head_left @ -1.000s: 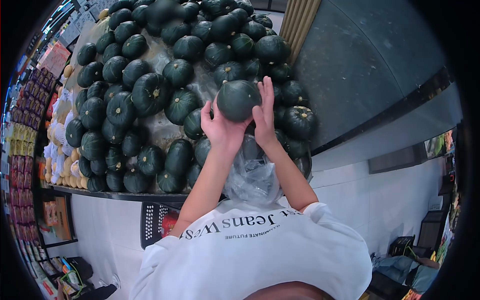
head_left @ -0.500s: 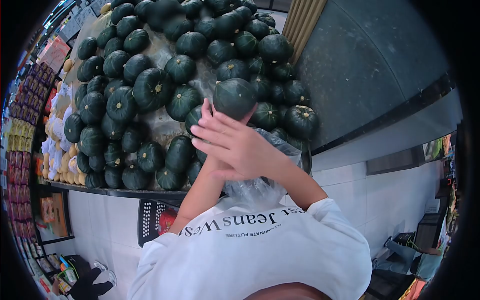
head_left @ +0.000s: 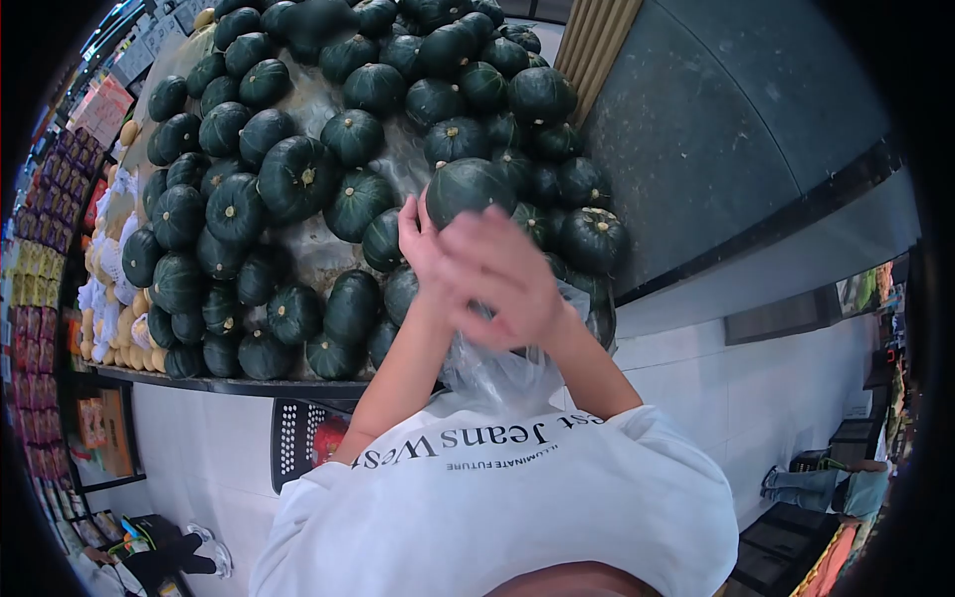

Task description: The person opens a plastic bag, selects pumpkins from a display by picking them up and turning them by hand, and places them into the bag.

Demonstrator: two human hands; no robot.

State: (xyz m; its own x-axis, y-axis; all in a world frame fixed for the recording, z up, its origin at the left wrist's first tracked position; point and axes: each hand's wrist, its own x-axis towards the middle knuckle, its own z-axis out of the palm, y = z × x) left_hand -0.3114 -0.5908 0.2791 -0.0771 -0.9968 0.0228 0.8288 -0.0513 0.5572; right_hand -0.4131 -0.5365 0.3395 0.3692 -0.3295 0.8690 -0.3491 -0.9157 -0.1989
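A dark green kabocha squash (head_left: 466, 189) rests in my left hand (head_left: 423, 244), whose fingers curl around its near left side. My right hand (head_left: 507, 284) is smeared by motion and crosses in front of the left palm, just below the squash. Its fingers look stretched out, with nothing visible in them; whether they touch the squash I cannot tell. A clear plastic bag (head_left: 497, 368) hangs crumpled below the right hand, between my forearms. What holds the bag up is hidden. Many more kabocha squashes (head_left: 298, 179) lie heaped around and beyond my hands.
Yellow produce in white foam nets (head_left: 117, 264) lies left of the heap. A dark panel (head_left: 726, 129) rises at the right. Below the display edge is a black basket (head_left: 291, 438) with a red item. People stand at lower left and lower right.
My right hand has shifted right and down, uncovering more of the left hand. The left hand still supports the squash. The view has shifted slightly.
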